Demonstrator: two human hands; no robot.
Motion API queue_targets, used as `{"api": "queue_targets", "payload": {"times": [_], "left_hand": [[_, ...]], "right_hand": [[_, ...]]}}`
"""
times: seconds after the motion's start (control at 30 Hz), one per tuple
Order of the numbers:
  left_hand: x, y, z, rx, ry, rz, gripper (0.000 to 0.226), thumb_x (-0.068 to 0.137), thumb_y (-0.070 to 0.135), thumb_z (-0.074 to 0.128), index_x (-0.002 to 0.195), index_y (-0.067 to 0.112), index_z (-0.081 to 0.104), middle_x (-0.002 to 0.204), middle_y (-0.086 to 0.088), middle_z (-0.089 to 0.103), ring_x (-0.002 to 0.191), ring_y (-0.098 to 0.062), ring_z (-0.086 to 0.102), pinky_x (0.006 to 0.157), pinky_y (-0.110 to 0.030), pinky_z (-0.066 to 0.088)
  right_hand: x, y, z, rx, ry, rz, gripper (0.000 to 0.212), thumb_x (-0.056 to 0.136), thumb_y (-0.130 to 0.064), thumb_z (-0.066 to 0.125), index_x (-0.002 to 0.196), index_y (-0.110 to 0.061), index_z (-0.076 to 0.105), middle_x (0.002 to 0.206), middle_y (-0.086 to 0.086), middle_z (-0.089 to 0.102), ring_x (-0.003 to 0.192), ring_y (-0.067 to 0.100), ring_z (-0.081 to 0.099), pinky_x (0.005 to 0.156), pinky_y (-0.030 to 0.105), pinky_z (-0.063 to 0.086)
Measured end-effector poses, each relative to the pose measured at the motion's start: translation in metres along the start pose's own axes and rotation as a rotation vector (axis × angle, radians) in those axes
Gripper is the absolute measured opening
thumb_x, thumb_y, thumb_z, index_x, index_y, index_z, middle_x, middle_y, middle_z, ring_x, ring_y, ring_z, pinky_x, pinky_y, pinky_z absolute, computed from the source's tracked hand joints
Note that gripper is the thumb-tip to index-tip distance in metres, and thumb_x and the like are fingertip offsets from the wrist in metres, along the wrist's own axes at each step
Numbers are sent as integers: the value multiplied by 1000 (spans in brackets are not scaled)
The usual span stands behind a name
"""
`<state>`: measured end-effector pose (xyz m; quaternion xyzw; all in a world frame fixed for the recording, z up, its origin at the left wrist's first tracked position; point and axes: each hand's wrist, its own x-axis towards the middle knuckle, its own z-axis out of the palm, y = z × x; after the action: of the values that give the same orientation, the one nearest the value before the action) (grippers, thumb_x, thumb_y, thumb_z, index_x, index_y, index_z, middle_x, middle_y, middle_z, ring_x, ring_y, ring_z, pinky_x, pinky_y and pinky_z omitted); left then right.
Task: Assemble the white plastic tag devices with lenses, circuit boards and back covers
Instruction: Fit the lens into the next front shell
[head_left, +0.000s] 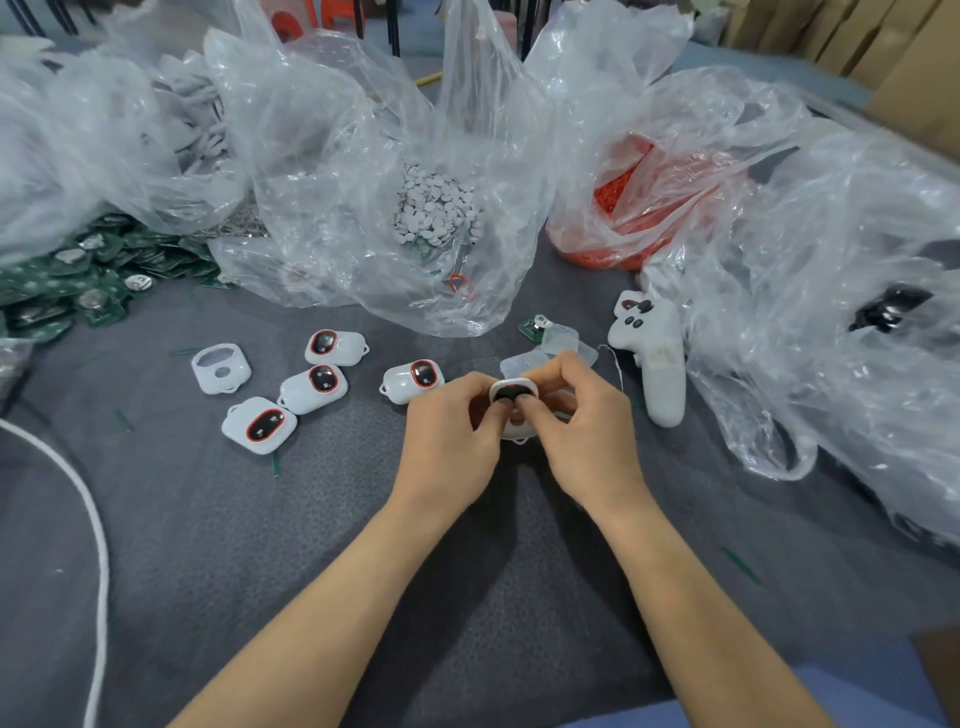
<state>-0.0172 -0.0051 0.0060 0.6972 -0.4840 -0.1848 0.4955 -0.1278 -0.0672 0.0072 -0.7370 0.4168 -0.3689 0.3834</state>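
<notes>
The white tag shell (517, 430) is held low over the grey mat (493, 582), pinched between the left hand (449, 436) and right hand (584, 428), with both thumbs on its dark lens (511, 393). Uneven thumb pressure could seat the lens crooked, or pop it loose among the lensed tags (415, 382) just beside.

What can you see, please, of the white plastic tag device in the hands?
The white plastic tag device is a rounded shell with a dark oval lens ringed in red and a loop at its lower edge. The left hand and right hand pinch it over the grey table, thumbs on the lens; fingers hide most of it.
</notes>
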Motion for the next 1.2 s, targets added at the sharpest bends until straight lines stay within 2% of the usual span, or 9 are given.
{"api": "queue_targets", "payload": {"times": [0.23,0.47,0.53,0.63,0.73,0.87,0.97,1.1,1.2], "left_hand": [[5,-6,-12,-200,-139,-80,28,89,5,63,107,26,66,91,5,73,83,-6,68,76,-15,52],[17,-13,-20,-338,-36,-207,19,93,-3,52,87,11,64,86,-2,69,69,-11,70,61,-23,57],[20,-16,-23,-300,-1,-203,17,95,0,49,87,13,57,89,-4,69,62,-14,70,61,-27,57],[25,-21,-27,-257,51,-183,16,94,1,48,88,14,56,90,-11,68,56,-10,68,55,-17,50],[28,-25,-28,-251,77,-162,17,93,0,47,90,13,56,85,-10,68,53,-6,65,55,-15,48],[30,-29,-23,-293,82,-133,22,92,-2,47,87,17,57,77,8,65,52,-5,64,54,-12,47],[33,-31,-21,-302,64,-125,25,92,-1,48,85,22,56,79,27,63,51,-3,64,54,-12,48],[34,-31,-21,-340,67,-148,25,93,1,49,85,23,56,79,11,67,55,-6,67,56,-15,50],[34,-31,-22,-366,77,-177,25,93,2,48,86,25,57,83,-3,67,58,-10,68,57,-16,51]], "right_hand": [[3,-7,-3,-47,-92,-76,25,85,-4,67,102,-21,74,94,-2,64,87,2,59,76,8,44],[76,-48,12,-163,-13,-211,20,87,-3,61,96,-13,76,87,-6,70,71,7,62,71,11,46],[117,-57,27,-280,-51,-248,22,90,-3,57,101,-11,74,94,-1,72,80,9,64,78,11,46],[173,-58,61,-462,-155,-183,32,92,5,48,113,-7,69,117,10,68,107,22,62,99,27,45],[208,-45,92,-646,-247,-100,47,87,12,44,125,-9,61,132,13,58,122,27,53,106,34,40],[221,-27,113,-717,-227,-75,30,95,-5,48,118,-13,65,123,11,62,111,28,58,93,32,45],[225,-21,120,-721,-152,-87,27,92,-1,49,106,-12,71,114,9,66,103,27,61,82,29,45],[226,-17,128,-774,-104,-136,26,93,-1,43,100,-10,66,112,8,62,96,27,60,73,30,41],[221,-22,125,-492,50,-82,17,94,-12,51,97,-10,67,115,5,59,97,23,57,74,25,36]]}}
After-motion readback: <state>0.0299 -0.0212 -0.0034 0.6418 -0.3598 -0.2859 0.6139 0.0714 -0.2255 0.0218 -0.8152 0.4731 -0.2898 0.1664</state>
